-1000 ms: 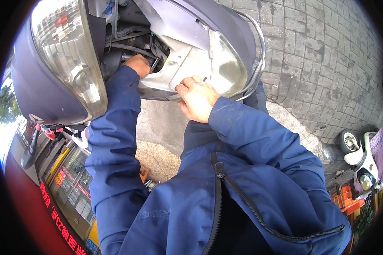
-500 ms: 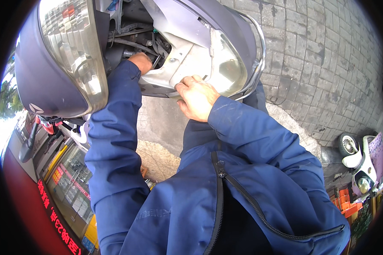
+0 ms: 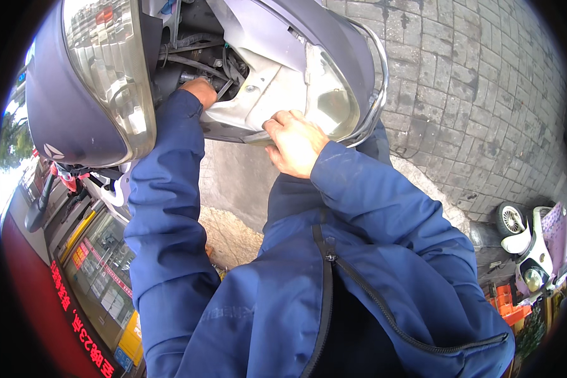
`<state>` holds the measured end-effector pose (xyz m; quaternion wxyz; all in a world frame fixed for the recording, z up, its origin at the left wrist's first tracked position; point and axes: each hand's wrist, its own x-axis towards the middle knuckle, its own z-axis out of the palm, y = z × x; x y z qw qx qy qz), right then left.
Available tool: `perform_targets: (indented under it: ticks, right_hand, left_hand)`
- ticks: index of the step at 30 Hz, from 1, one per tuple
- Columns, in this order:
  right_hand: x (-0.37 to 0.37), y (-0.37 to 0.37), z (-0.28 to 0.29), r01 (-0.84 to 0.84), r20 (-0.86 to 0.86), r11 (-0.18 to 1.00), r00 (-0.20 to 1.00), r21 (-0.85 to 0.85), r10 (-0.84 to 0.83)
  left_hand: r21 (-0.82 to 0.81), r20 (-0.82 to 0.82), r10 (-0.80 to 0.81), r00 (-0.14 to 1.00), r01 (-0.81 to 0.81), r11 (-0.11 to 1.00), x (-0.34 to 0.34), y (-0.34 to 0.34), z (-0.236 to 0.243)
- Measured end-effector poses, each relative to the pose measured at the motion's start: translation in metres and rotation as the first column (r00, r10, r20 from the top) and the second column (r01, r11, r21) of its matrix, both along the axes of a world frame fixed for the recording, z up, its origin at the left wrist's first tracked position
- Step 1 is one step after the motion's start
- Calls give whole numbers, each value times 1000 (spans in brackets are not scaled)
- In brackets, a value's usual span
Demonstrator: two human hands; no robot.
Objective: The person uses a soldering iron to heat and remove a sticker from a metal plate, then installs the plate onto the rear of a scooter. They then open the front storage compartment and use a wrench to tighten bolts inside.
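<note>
A grey-purple scooter front panel (image 3: 264,104), pale on its inner face and fitted with a clear lamp lens (image 3: 341,104), stands apart from the headlight section (image 3: 110,82). In the gap between them, my left hand (image 3: 200,93) reaches in among dark cables (image 3: 198,65). It looks curled, its fingertips are hidden, and what it grips cannot be made out. A thin grey strip (image 3: 225,89) shows just beside its fingers. My right hand (image 3: 296,143) is closed on the panel's near edge, with the fingers bent over the rim and the thumb below.
Grey paving bricks (image 3: 466,82) cover the ground at the right. A curved metal bar (image 3: 383,82) runs round the panel's outer side. Another scooter (image 3: 535,252) stands at the far right, near an orange crate (image 3: 507,305). A glass shopfront (image 3: 104,271) lies at the lower left.
Both hands keep their places on the scooter, with the left shifted slightly inside the gap. The thin strip beside it lies at a slightly different angle. The whole view has moved a little.
</note>
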<state>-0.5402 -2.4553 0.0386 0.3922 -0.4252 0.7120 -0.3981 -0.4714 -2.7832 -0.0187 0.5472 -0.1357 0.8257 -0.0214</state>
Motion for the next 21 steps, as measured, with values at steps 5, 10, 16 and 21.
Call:
perform_targets:
  ticks: [5, 10, 16, 21]
  right_hand:
    - [-3, 1, 2, 13, -4, 1000, 1000, -7, -13]
    - [0, 0, 0, -22, -11, 1000, 1000, -4, 22]
    - [8, -7, 1, -32, -31, 999, 999, -18, 31]
    - [11, -10, 2, -68, -14, 998, 998, 9, 68]
  left_hand:
    - [1, -35, -26, 999, 26, 1000, -6, 2, 3]
    - [-20, -408, 364, 837, -407, 913, -19, 59, 73]
    - [255, -675, 552, 490, -548, 797, -13, 74, 82]
    - [327, -732, 575, 365, -552, 767, -5, 62, 76]
